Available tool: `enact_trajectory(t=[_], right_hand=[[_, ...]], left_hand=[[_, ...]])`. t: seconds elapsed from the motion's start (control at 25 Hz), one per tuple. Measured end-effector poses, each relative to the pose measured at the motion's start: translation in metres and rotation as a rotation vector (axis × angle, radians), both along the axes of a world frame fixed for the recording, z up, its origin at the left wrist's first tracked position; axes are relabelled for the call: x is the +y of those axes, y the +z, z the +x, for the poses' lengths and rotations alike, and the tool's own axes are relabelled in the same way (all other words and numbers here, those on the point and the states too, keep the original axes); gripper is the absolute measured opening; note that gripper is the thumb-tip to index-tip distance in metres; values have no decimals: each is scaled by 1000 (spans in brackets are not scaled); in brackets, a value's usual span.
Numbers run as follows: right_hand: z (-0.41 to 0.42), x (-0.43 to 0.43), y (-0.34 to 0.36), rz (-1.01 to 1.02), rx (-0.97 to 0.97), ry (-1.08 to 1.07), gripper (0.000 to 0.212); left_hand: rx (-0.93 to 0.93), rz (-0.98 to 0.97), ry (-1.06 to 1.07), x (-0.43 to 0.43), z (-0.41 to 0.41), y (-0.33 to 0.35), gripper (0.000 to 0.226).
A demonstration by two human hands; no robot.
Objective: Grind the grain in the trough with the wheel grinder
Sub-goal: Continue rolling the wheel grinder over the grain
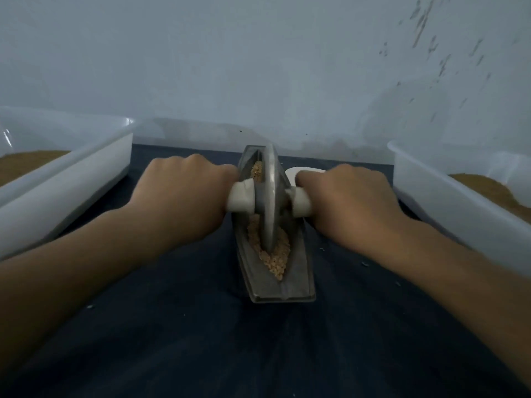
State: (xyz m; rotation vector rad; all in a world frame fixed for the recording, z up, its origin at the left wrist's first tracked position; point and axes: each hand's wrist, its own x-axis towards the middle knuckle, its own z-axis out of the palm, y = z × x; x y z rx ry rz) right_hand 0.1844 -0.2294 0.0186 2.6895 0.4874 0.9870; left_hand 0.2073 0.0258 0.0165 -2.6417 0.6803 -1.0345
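Note:
A grey boat-shaped metal trough [298, 282] lies lengthwise on the dark cloth in the middle of the view. Tan broken grain [275, 259] fills its groove. The grey wheel grinder [270, 196] stands upright in the groove, roughly mid-trough, with a pale handle sticking out on each side. My left hand [178, 193] grips the left handle [241, 199]. My right hand [350, 202] grips the right handle [301, 205]. Both wrists point away from me, knuckles up.
A translucent plastic tub [71, 179] holding brown powder stands at the left, and a second one [459, 211] with brown powder at the right. A small white object [301, 171] peeks out behind my right hand. A pale wall rises just beyond the trough.

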Motion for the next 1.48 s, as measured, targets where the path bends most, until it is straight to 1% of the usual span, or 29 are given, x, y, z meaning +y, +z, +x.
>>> enact_trajectory(t=[0.04,0.08,0.12,0.16,0.2,0.28,0.32,0.36,0.4,0.44,0.48,0.56,0.6,0.64,0.72,0.76,0.8,0.84,0.92,0.96,1.0,1.04,1.12,1.16,1.24,1.28,1.36,1.44,1.48], right_hand=[[-2,0,-3,23,-22,-20,47],[2,1,-7,58,6,-54,42],[12,4,-6,114,50,-93,31],[25,12,2,133,140,-148,18],[36,19,10,127,214,-174,14],[44,25,21,94,292,-192,19],[39,20,20,85,290,-160,17],[25,14,15,67,228,-118,20],[12,5,6,57,111,-58,29],[0,-1,-3,64,7,-19,38],[-4,-3,-8,58,-75,-16,40],[10,0,-9,68,-32,-52,32],[24,7,-2,93,37,-93,24],[35,15,8,140,158,-148,18],[52,20,18,173,309,-200,18],[54,17,20,154,329,-183,17],[45,11,16,98,266,-128,16],[31,4,8,32,128,-49,21],[6,-10,-5,-48,-136,60,33],[6,-12,-4,-71,-195,68,35],[11,-10,-2,-83,-155,34,34],[20,-3,-1,-67,-86,-37,31],[44,18,15,72,155,-208,19],[53,24,20,126,243,-257,13],[53,26,27,110,334,-284,14],[39,21,26,53,318,-232,13],[7,5,13,-22,156,-69,25],[-3,-1,10,-51,-12,-59,28],[1,4,9,-71,-40,-67,24]], left_hand=[[-30,17,-2,-3,0,2,22],[-37,40,30,-7,5,3,19],[0,54,89,-14,12,6,13],[96,43,143,-23,22,15,5],[207,18,179,-28,32,23,10],[330,-14,183,-30,44,32,18],[313,10,155,-25,40,31,17],[219,55,96,-19,29,25,14],[108,87,27,-13,18,16,16],[42,121,-19,-7,9,7,25],[-28,112,-33,-4,4,3,30],[13,69,40,-6,12,1,27],[34,17,95,-15,19,7,20],[86,-24,176,-26,27,16,12],[141,-13,235,-40,36,26,14],[168,3,227,-38,36,27,15],[177,11,187,-28,29,24,14],[150,10,124,-14,18,16,13],[73,-26,34,10,-6,1,24],[47,-41,31,14,-7,-1,29],[82,-55,59,11,-6,-2,30],[95,-62,124,6,-1,-3,26],[139,-108,249,-17,21,10,7],[188,-108,282,-24,31,19,12],[317,-98,299,-27,39,30,19],[316,-68,267,-21,29,27,16],[109,-39,139,-2,0,5,4],[-35,-41,73,6,-11,-2,12],[-1,-45,103,4,-11,-4,17]])
